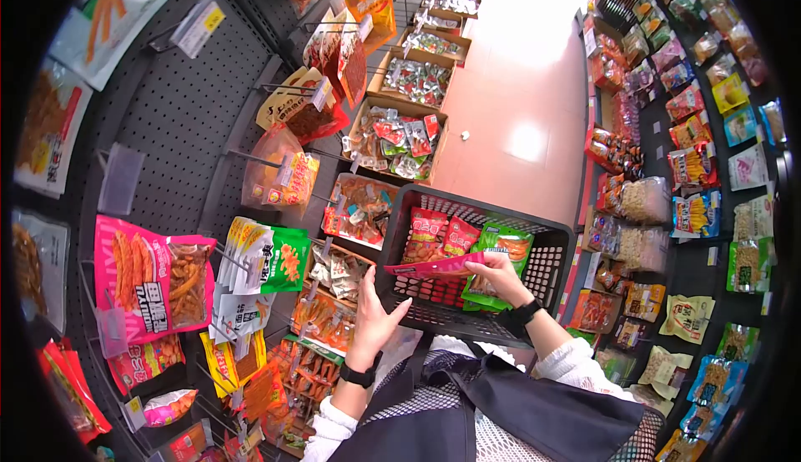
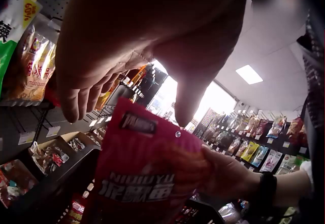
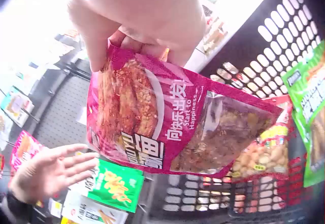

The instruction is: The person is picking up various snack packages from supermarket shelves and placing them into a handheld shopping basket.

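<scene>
A pink snack bag point(image 1: 435, 267) point(image 2: 147, 168) point(image 3: 147, 112) is pinched at one edge by my right hand point(image 1: 499, 280) point(image 2: 231, 176) point(image 3: 137, 21), above the black basket point(image 1: 567, 241). Beside the bag, my left hand point(image 1: 375, 320) point(image 2: 152, 36) point(image 3: 53, 173) is held up with its fingers extended and touches nothing. In the basket lie red snack bags point(image 1: 427, 232) and green snack bags point(image 1: 506, 245). The right wrist view shows the pink bag's front, with a clear window at one end.
Similar pink bags point(image 1: 146, 282) hang on the left rack, with green and white packs point(image 1: 284, 260) beside them. Open cartons of small packets point(image 1: 413, 82) line the lower left side. Shelves of snacks point(image 1: 692, 161) stand on the right, across a tiled floor point(image 1: 509, 86).
</scene>
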